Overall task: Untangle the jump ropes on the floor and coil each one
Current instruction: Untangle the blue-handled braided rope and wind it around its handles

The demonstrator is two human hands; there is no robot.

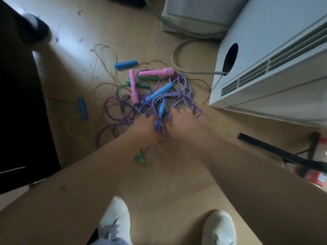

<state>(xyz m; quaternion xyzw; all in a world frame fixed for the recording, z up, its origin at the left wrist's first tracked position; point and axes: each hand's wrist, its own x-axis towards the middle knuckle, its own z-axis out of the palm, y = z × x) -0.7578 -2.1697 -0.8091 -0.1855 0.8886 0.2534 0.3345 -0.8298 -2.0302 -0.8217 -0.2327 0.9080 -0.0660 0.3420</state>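
Coach: Pick one rope and follow it. The blue handle (160, 112) lying between your two hands is a fair start, since an end frees more easily than a middle loop; I'd lift it and feed it back through each crossing rather than tug, as tugging would likely tighten the jump ropes (127, 112) into a knot.

Spotter: Your left hand (144, 125) has its fingers curled down into the heap, right beside that handle; whether you grip it, or a strand, or nothing, I cannot tell; the fingertips are buried.

Coach: Your right hand (180, 121) lies on the purple-and-white braided rope (177, 94), fingers spread and bent onto the strands; touching, certainly; pinching, I cannot say, for it is blurred.

Spotter: The tangle sits on the floor (168, 174), under and just beyond your fingers; a pink handle (156, 72) lies well past your right fingertips; a green handle (140, 155) lies close by your left wrist, a purple cord across it.

Coach: Let your right hand pin the heap flat while your left draws the handle out; nothing is coiled yet.
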